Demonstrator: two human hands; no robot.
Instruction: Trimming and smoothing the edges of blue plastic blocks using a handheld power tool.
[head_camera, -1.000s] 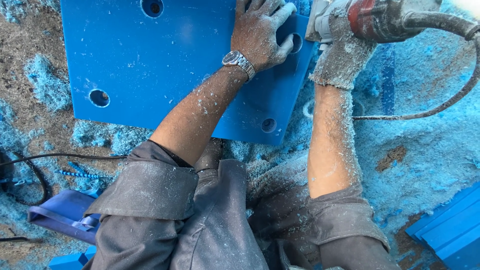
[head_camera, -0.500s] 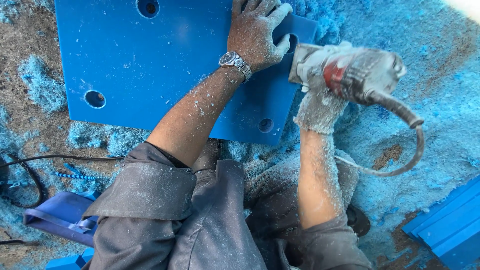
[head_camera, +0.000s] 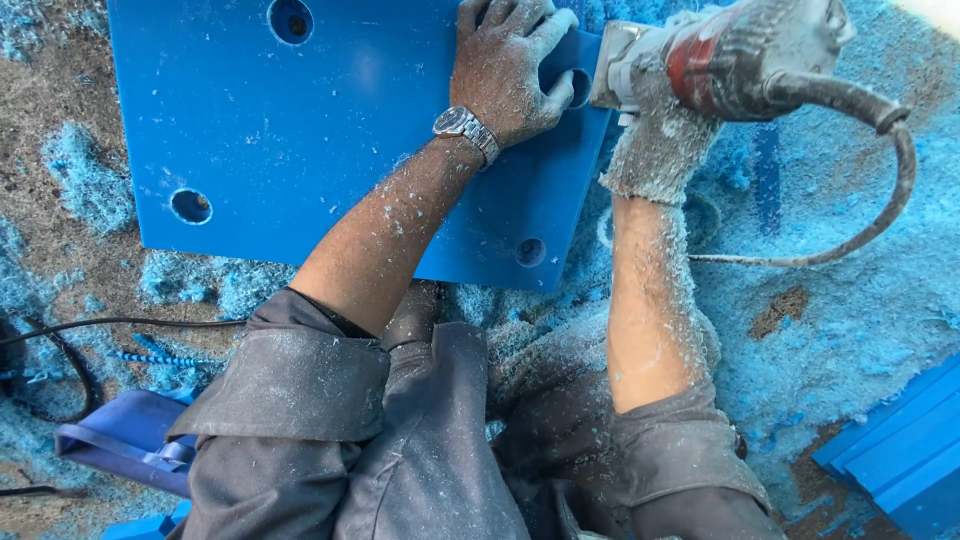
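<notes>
A thick blue plastic plate (head_camera: 330, 140) with several round holes lies on the ground in front of me. My left hand (head_camera: 505, 65), with a metal wristwatch, presses flat on the plate's right part, thumb at a hole near the right edge. My right hand (head_camera: 665, 135), in a dust-caked grey glove, grips a red and grey power tool (head_camera: 745, 55) held at the plate's right edge. The tool's thick cable (head_camera: 880, 200) loops down to the right. Its working tip is hidden behind the glove and tool body.
Blue plastic shavings (head_camera: 860, 310) cover the ground on the right and lie in clumps on the left (head_camera: 85, 175). A thin black cable (head_camera: 90, 325) runs at the left. Stacked blue slabs (head_camera: 900, 450) sit at lower right; a blue-purple object (head_camera: 115, 435) at lower left.
My right hand has brought the power tool down and left from the top edge to the plate's right edge. The view has shifted slightly; my left hand has stayed pressed on the plate.
</notes>
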